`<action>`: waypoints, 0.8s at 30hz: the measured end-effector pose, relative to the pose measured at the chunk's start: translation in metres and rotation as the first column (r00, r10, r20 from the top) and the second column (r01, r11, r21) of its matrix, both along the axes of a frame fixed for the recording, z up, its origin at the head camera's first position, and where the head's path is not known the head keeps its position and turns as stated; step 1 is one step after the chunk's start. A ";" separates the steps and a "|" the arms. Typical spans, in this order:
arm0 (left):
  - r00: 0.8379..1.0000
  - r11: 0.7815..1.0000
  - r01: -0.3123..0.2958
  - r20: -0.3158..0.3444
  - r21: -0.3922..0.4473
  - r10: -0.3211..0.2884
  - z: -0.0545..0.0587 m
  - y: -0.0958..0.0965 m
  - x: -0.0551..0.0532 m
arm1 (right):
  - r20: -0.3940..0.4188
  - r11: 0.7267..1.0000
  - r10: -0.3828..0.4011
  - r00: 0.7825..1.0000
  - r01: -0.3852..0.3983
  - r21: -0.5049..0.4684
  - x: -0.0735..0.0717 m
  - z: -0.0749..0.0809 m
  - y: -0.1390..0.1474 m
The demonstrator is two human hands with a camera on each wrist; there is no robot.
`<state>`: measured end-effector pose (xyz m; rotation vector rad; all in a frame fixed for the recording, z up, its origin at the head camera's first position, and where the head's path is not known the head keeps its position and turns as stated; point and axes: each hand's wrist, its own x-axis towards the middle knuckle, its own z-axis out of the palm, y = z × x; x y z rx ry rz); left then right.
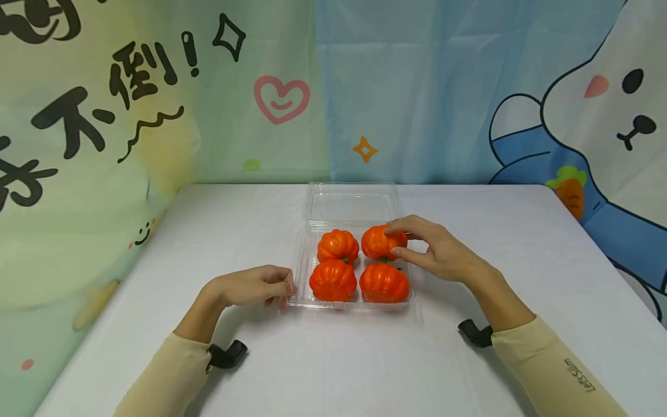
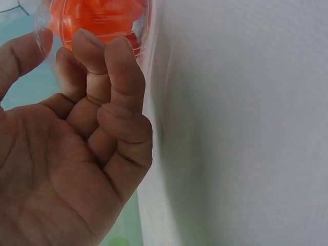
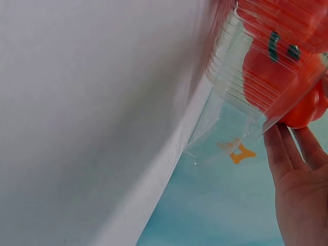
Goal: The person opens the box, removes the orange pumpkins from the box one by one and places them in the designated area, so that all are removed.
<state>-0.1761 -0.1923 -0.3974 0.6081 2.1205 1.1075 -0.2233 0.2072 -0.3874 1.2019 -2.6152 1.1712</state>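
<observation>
A clear plastic clamshell box [image 1: 323, 302] stands with its lid [image 1: 351, 204] folded back, holding several small orange pumpkins with green stems. My right hand [image 1: 443, 249] grips the back right pumpkin [image 1: 376, 243] between thumb and fingers; the right wrist view shows the fingers at its side, beyond the box wall [image 3: 241, 66]. At the front left corner of the box, my left hand [image 1: 257, 286] pinches the rim. In the left wrist view its fingers are curled at the clear wall, with orange behind. The back left pumpkin [image 1: 337, 245] and both front pumpkins [image 1: 384, 284] sit in the base.
A white-covered table [image 1: 344, 359] lies under the box. Behind it hangs a printed cloth backdrop [image 1: 417, 87] with a heart, lettering and a cartoon animal. A black strap mount [image 1: 227, 354] sits at the left wrist, another mount [image 1: 475, 333] at the right.
</observation>
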 end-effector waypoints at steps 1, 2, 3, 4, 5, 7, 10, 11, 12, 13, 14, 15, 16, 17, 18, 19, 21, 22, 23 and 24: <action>1.000 1.000 0.003 -0.002 0.002 -0.003 0.000 0.000 0.000 | -0.002 1.000 0.001 1.000 -0.001 -0.003 0.000 0.000 0.000; 1.000 1.000 0.006 -0.004 0.003 -0.006 0.000 0.000 0.000 | -0.004 1.000 0.003 1.000 -0.003 -0.006 0.000 0.000 0.000; 1.000 1.000 0.009 -0.006 0.004 -0.009 0.000 0.000 0.000 | -0.009 1.000 0.006 1.000 -0.006 -0.009 0.001 -0.001 0.000; 1.000 1.000 0.011 -0.007 0.004 -0.011 0.000 0.000 0.000 | -0.011 1.000 0.003 1.000 -0.004 -0.008 0.001 -0.001 0.000; 1.000 1.000 0.013 -0.007 0.005 -0.013 0.000 -0.001 0.000 | -0.014 1.000 0.001 1.000 -0.001 -0.007 0.001 -0.001 0.001; 1.000 1.000 0.015 -0.006 0.007 -0.015 0.000 -0.001 0.000 | -0.023 1.000 -0.004 1.000 0.004 -0.006 0.001 0.000 0.001; 1.000 1.000 0.018 -0.002 0.016 -0.017 0.000 -0.001 0.000 | -0.029 1.000 -0.016 0.999 0.016 -0.005 0.002 0.000 0.001; 1.000 1.000 0.017 -0.001 0.016 -0.017 0.000 -0.001 0.000 | -0.032 1.000 -0.020 0.999 0.020 -0.006 0.002 0.000 0.001; 1.000 1.000 0.017 0.000 0.016 -0.017 0.000 -0.001 0.000 | -0.034 1.000 -0.026 0.999 0.026 -0.004 0.002 0.001 0.001; 1.000 1.000 0.017 0.000 0.016 -0.017 0.000 -0.001 0.000 | -0.035 0.999 -0.032 0.999 0.032 -0.002 0.002 0.001 0.001; 1.000 1.000 0.018 0.000 0.015 -0.018 0.000 -0.001 0.000 | -0.034 0.999 -0.038 0.999 0.038 0.002 0.002 0.001 0.001; 1.000 1.000 0.017 0.000 0.013 -0.017 0.001 -0.001 0.000 | -0.036 0.999 -0.043 0.998 0.043 0.006 0.002 0.001 0.001; 1.000 1.000 0.013 0.004 0.007 -0.013 0.001 -0.001 0.000 | -0.035 0.999 -0.049 0.998 0.049 0.010 0.002 0.002 0.002; 1.000 1.000 0.011 0.003 0.005 -0.011 0.001 -0.001 0.000 | -0.035 0.998 -0.053 0.998 0.053 0.013 0.002 0.002 0.002; 1.000 1.000 0.010 0.002 0.003 -0.010 0.002 -0.001 0.000 | -0.032 0.998 -0.055 0.998 0.056 0.017 0.002 0.002 0.002; 1.000 1.000 0.011 0.001 0.005 -0.011 0.002 -0.001 0.000 | -0.032 0.998 -0.055 0.998 0.055 0.020 0.002 0.002 0.002; 1.000 1.000 0.007 0.006 0.005 -0.007 0.001 -0.001 0.000 | -0.028 0.998 -0.053 0.998 0.054 0.023 0.002 0.001 0.002; 1.000 1.000 0.006 0.009 0.004 -0.006 0.001 -0.001 0.000 | -0.023 0.998 -0.051 0.998 0.051 0.022 0.002 0.001 0.002; 1.000 1.000 0.006 0.010 0.004 -0.006 0.001 0.000 0.001 | -0.023 0.998 -0.049 0.999 0.050 0.024 0.002 0.001 0.002; 1.000 1.000 0.007 0.011 0.004 -0.007 0.001 0.000 0.001 | -0.020 0.999 -0.047 0.999 0.048 0.025 0.002 0.000 0.003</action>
